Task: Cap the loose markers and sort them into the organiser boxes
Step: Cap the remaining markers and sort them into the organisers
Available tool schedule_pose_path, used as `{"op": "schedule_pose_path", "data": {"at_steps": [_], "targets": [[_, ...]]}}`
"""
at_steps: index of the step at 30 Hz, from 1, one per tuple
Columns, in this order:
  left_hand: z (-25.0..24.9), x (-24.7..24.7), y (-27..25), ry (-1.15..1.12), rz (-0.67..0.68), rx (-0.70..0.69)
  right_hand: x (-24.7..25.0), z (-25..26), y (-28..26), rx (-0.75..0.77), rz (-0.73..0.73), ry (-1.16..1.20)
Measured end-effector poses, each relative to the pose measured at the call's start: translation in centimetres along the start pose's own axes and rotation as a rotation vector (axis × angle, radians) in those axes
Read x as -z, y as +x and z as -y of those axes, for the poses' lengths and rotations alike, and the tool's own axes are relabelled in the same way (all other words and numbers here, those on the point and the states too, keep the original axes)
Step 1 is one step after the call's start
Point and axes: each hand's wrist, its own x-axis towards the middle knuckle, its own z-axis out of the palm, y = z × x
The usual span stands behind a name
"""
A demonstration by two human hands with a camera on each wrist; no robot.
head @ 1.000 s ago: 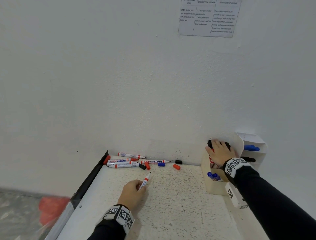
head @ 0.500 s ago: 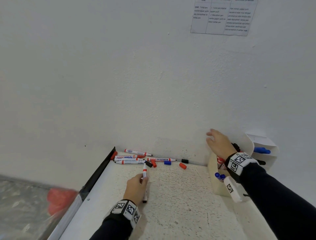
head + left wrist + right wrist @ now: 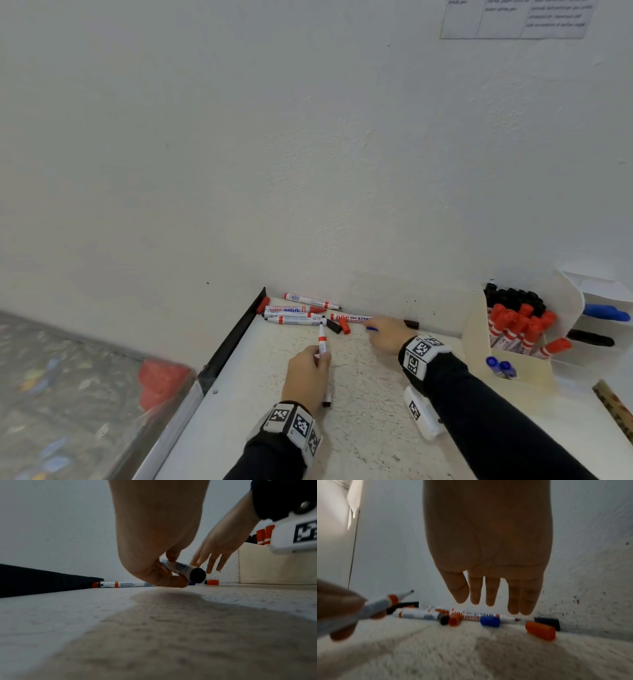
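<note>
My left hand (image 3: pixel 319 358) grips an uncapped white marker with a red band (image 3: pixel 322 339), its tip pointing at the wall; its black butt end (image 3: pixel 197 575) shows in the left wrist view. My right hand (image 3: pixel 376 327) hovers with straight fingers (image 3: pixel 489 596) just above loose caps by the wall: a blue cap (image 3: pixel 490 621), an orange cap (image 3: pixel 541 630) and a black cap (image 3: pixel 547 622). It holds nothing. Several loose markers (image 3: pixel 294 312) lie in the far left corner. The cream organiser box (image 3: pixel 478 329) at the right holds red and black markers, with blue ones (image 3: pixel 500 366) in front.
A second white organiser (image 3: pixel 603 356) at the far right holds a blue marker (image 3: pixel 606 312) and a black one (image 3: pixel 591 337). A black strip (image 3: pixel 233 342) edges the table's left side, with a red object (image 3: pixel 161 380) below. A wooden stick (image 3: pixel 613 407) lies at the right edge.
My right hand has left the organiser box and swung left, down to the caps by the wall. My left hand has turned its marker from slanting right to pointing straight at the wall.
</note>
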Motion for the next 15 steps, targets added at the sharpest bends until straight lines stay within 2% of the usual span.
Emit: {"op": "schedule_pose_path", "data": {"at_steps": [4, 5, 7, 10, 15], "targets": [[0.4, -0.1, 0.3, 0.017, -0.029, 0.014, -2.3, 1.7, 1.4, 0.227, -0.069, 0.016], [0.4, -0.1, 0.3, 0.022, -0.03, 0.016, -2.7, 2.3, 1.7, 0.237, -0.062, -0.021], [0.5, -0.1, 0.4, 0.035, -0.025, 0.018, -3.3, 3.0, 2.2, 0.212, -0.104, -0.093], [0.8, -0.2, 0.4, 0.056, -0.006, 0.02, -3.4, 3.4, 2.4, 0.175, -0.27, -0.091], [1.0, -0.2, 0.5, 0.102, -0.015, -0.009, -3.2, 2.8, 1.8, 0.074, -0.266, -0.033]]}}
